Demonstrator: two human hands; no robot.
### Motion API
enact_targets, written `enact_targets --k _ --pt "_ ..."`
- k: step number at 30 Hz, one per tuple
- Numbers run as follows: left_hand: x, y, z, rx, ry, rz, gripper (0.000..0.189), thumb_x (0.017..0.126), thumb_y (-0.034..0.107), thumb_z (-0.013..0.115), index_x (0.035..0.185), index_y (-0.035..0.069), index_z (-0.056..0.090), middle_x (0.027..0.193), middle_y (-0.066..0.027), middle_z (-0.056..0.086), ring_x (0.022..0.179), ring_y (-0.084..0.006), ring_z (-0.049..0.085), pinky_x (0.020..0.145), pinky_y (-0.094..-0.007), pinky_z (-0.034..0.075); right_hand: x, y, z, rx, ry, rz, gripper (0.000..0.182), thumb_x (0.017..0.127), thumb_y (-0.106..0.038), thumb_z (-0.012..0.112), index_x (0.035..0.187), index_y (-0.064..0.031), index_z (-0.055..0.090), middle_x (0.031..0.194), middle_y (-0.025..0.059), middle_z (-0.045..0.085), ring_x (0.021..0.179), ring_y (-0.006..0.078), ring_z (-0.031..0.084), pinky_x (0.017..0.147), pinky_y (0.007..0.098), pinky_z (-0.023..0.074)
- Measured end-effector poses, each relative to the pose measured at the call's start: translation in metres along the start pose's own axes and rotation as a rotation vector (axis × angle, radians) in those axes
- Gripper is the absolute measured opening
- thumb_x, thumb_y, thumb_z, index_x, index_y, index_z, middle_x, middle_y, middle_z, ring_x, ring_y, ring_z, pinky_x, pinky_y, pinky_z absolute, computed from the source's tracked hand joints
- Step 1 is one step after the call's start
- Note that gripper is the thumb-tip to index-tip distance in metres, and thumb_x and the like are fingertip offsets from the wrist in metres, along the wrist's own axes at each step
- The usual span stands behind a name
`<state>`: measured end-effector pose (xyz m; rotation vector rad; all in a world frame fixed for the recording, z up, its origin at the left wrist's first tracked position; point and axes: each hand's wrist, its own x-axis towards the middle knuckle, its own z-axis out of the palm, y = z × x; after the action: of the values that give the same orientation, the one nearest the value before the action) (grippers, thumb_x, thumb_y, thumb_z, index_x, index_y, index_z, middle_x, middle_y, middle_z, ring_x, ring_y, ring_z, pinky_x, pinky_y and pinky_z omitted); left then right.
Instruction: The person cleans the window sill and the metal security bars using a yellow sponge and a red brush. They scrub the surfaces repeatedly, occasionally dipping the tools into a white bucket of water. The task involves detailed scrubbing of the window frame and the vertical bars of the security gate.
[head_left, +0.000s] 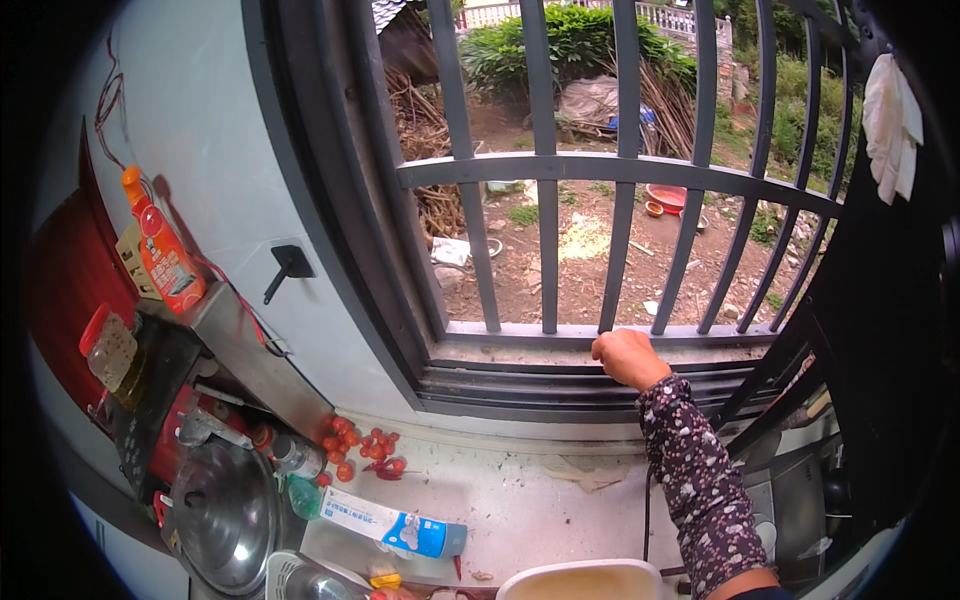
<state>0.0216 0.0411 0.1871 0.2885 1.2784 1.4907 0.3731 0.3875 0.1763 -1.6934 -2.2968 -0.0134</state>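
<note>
My right hand (628, 358), its fingers curled, reaches over the window sill (517, 354) to the foot of a dark metal window bar (616, 255). Whether the fingers grip the bar or hold something is hidden. A dark floral sleeve (697, 480) covers that forearm. At the bottom edge, a small skin-toned patch beside a yellow brush-like thing (385, 581) may be part of my left hand; too little shows to be sure. Below the window, a blue and white box (394, 521) lies on the counter (517, 487), near red tomatoes (343, 442) and dried red chillies (388, 470).
A pan with a domed metal lid (225, 517) stands at left, below an orange bottle (169, 255) on a metal ledge. A white basin (581, 581) and white basket (289, 562) are at the near edge. Outside, a red basin (667, 197) sits on dirt.
</note>
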Motion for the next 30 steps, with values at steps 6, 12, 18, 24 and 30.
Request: enact_targets --k 6,12,18,24,30 --pt "0.013 0.000 0.008 -0.006 -0.106 0.023 0.017 0.095 0.022 0.052 0.084 0.010 0.049 0.076 -0.0048 0.050 0.066 -0.0148 0.049 0.057 -0.0246 0.042 -0.007 0.004 0.007 0.070 -0.071 -0.089 0.019 0.068 -0.004 0.061 0.081 -0.0120 0.071 0.074 0.0092 0.067 0.078 0.0283 0.065 0.067 0.0380 0.0502" --pt "0.014 -0.016 0.003 0.048 -0.174 0.135 0.020 0.096 0.023 0.049 0.081 0.010 0.047 0.076 -0.0059 0.049 0.066 -0.0146 0.048 0.049 -0.0247 0.042 0.000 -0.023 0.009 0.278 -0.116 -0.243 0.027 0.068 0.003 0.063 0.090 -0.0100 0.068 0.085 0.0116 0.065 0.086 0.0297 0.063 0.075 0.0375 0.0499" --pt "0.008 -0.007 0.008 0.070 -0.157 0.061 0.018 0.096 0.021 0.050 0.082 0.010 0.047 0.076 -0.0066 0.048 0.058 -0.0149 0.046 0.042 -0.0250 0.039 0.023 -0.039 0.038 0.352 0.075 -0.386 0.027 0.069 0.005 0.059 0.090 -0.0094 0.068 0.088 0.0103 0.061 0.089 0.0282 0.061 0.077 0.0372 0.0487" --pt "0.004 -0.007 0.009 -0.016 -0.098 0.088 0.016 0.095 0.023 0.052 0.085 0.011 0.048 0.077 -0.0044 0.050 0.056 -0.0113 0.047 0.040 -0.0200 0.037 0.057 -0.060 0.053 0.304 0.168 -0.571 0.025 0.071 0.002 0.058 0.089 -0.0099 0.071 0.089 0.0080 0.059 0.091 0.0261 0.057 0.080 0.0353 0.0477" --pt "0.003 -0.012 -0.002 0.033 -0.096 0.092 0.014 0.095 0.022 0.053 0.088 0.011 0.050 0.078 -0.0022 0.051 0.061 -0.0096 0.048 0.046 -0.0189 0.040 0.079 -0.068 0.070 0.202 0.077 -0.633 0.022 0.074 -0.005 0.059 0.088 -0.0154 0.073 0.090 0.0072 0.059 0.093 0.0254 0.057 0.080 0.0353 0.0472"
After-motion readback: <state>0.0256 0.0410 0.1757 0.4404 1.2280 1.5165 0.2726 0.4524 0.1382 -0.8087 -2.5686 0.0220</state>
